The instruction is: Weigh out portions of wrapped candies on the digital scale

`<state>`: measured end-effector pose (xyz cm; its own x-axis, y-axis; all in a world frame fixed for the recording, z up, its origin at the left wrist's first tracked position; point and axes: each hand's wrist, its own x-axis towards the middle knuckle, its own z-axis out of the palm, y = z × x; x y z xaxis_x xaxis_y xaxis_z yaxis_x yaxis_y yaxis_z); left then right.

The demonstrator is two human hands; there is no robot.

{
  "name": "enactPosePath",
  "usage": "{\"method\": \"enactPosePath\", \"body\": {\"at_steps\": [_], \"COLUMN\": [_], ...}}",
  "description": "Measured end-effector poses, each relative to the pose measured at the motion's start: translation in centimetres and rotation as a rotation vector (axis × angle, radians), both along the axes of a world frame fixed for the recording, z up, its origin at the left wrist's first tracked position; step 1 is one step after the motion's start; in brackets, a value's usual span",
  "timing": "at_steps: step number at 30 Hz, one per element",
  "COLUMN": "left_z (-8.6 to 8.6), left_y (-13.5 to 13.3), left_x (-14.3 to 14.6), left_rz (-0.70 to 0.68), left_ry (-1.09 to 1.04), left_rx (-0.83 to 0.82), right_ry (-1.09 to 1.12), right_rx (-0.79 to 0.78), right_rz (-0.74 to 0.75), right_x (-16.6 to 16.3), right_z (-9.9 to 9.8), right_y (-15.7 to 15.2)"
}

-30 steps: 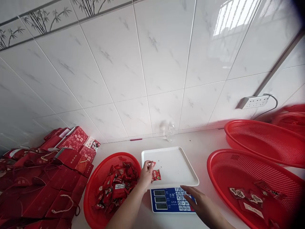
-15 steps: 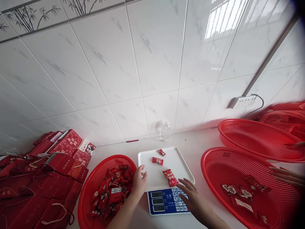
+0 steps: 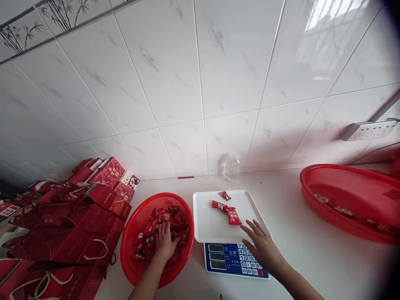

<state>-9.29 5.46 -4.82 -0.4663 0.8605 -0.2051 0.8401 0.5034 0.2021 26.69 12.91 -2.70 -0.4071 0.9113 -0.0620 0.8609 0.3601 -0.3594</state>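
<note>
Loose packets (image 3: 233, 216) on tray (image 3: 206, 227), 3; red baskets (image 3: 136, 223) (image 3: 353, 187), 2.
Tray, 1, centre; scale (image 3: 230, 266), 1; displays (image 3: 217, 256), 3; clear bottle (image 3: 233, 168), 1; socket strip (image 3: 370, 131), 1, right; hands (image 3: 164, 243) (image 3: 261, 250), 2; heaped packets (image 3: 150, 228), gift boxes (image 3: 101, 196), lower left, overlapping, uncountable.

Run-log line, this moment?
left hand: on packets in red basket | right hand: open, over scale | white tray: three red packets

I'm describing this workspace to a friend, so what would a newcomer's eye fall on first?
Probably the red basket on the left, heaped with red packets, the left hand reaching in. Next, the white tray in the middle, standing out with three red-wrapped pieces on it and the right hand at its near right corner. Red boxes crowd the far left.
</note>
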Motion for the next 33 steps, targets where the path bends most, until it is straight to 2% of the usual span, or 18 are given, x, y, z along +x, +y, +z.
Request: {"method": "enactPosePath", "body": {"at_steps": [3,7,12,16,21,27,30,33], "left_z": [0.3,0.7,1.3,1.8,2.4,4.4,6.2,7.4], "left_y": [0.8,2.4,2.8,1.6,-0.1,-0.1,0.8,2.4], "left_x": [0.6,1.5,1.5,1.4,1.1,1.0,2.8,6.0], "left_rz": [-0.022,-0.038,-0.058,-0.069,0.005,0.134,0.128,0.072], "left_ry": [0.078,0.08,0.02,-0.046,-0.149,-0.373,-0.583,-0.871], "left_rx": [-0.149,-0.202,-0.127,-0.065,0.035,0.226,0.328,0.329], "right_ry": [0.083,0.138,0.152,0.18,0.227,0.246,0.259,0.278], "right_rx": [0.029,-0.011,-0.12,-0.158,-0.173,-0.211,-0.23,-0.244], "right_rz": [0.018,-0.001,-0.049,-0.073,-0.083,-0.068,-0.061,-0.058], "right_x": [0.5,0.8,1.2,1.7,1.8,1.3,1.0,0.8], "right_z": [-0.3,0.4,1.5,1.6,1.8,2.2,2.7,3.4], "right_y": [-0.9,-2.0,-2.9,-3.4,-3.7,-3.7,-3.8,-4.0]}}
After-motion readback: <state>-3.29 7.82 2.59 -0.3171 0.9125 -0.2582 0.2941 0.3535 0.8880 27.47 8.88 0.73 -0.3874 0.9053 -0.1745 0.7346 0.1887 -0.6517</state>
